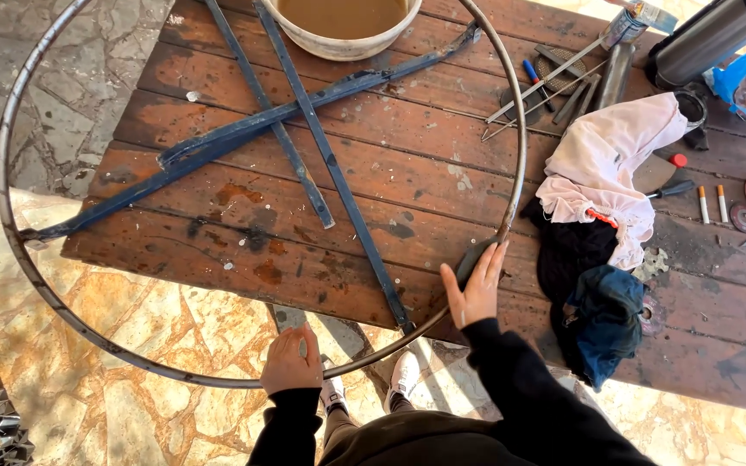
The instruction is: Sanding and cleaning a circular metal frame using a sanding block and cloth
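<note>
- My left hand (289, 361) is closed around the near arc of the large metal ring (12, 231), gripping it where it overhangs the stone paving (71, 302).
- My right hand (475, 289) is up and to the right of the left hand, fingers extended, pressing a dark pad (473, 260) flat against the ring's right-hand arc.
- Between my hands, a flat blue bar (338, 181) meets the ring; it runs away from me across the wooden table (425, 164).
- Beyond the left hand, a second flat blue bar (261, 108) and a long dark cross-member (243, 131) cross it inside the ring.
- Just right of the right hand lies a pile of pink, black and blue cloths (602, 173).
- Farther off, beyond the right hand, I see loose rods and tools (554, 86).
- Farthest out, a pale bucket of brown liquid (343, 26) stands inside the ring's far arc.
</note>
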